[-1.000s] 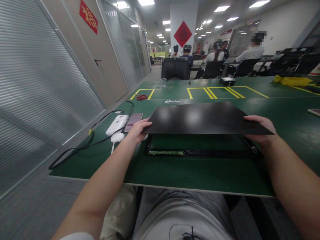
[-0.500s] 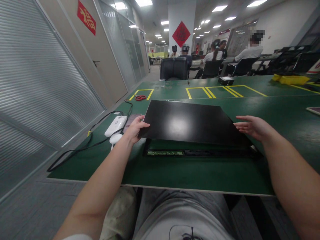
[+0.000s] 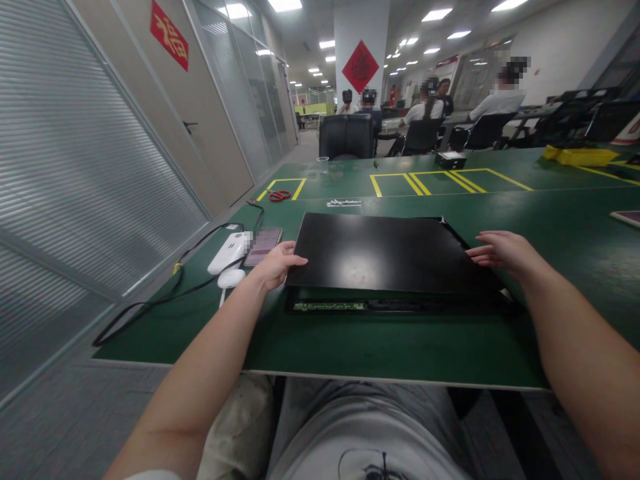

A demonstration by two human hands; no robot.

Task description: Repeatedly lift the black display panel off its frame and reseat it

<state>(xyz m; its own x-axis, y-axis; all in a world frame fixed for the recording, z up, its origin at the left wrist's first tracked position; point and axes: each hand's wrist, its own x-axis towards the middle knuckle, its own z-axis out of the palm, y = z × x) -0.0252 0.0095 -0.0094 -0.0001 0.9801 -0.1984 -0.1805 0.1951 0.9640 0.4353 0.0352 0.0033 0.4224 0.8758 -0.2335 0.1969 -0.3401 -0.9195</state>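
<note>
A thin, dark, glossy LCD panel (image 3: 370, 253) lies tilted over a black frame (image 3: 425, 307), its left end raised. My left hand (image 3: 280, 265) grips the panel's left edge, thumb on top and the other fingers beneath. At the right edge, my right hand (image 3: 505, 252) has its fingers stretched out, fingertips against or just beside the panel. A green circuit strip (image 3: 330, 307) shows along the frame's near side, below the panel's front edge. Most of the frame is hidden under the panel.
On the green table (image 3: 400, 360), left of the panel, are a phone (image 3: 264, 245), a white device (image 3: 229, 253), a round white piece (image 3: 231, 278) and a black cable (image 3: 150, 303). Red scissors (image 3: 280, 195) and small white strips (image 3: 344, 203) lie beyond. Several people sit behind.
The panel has come lower and nearer to the frame, uncovering the white strips and the frame's far right corner. My left hand has moved slightly right and down with it.
</note>
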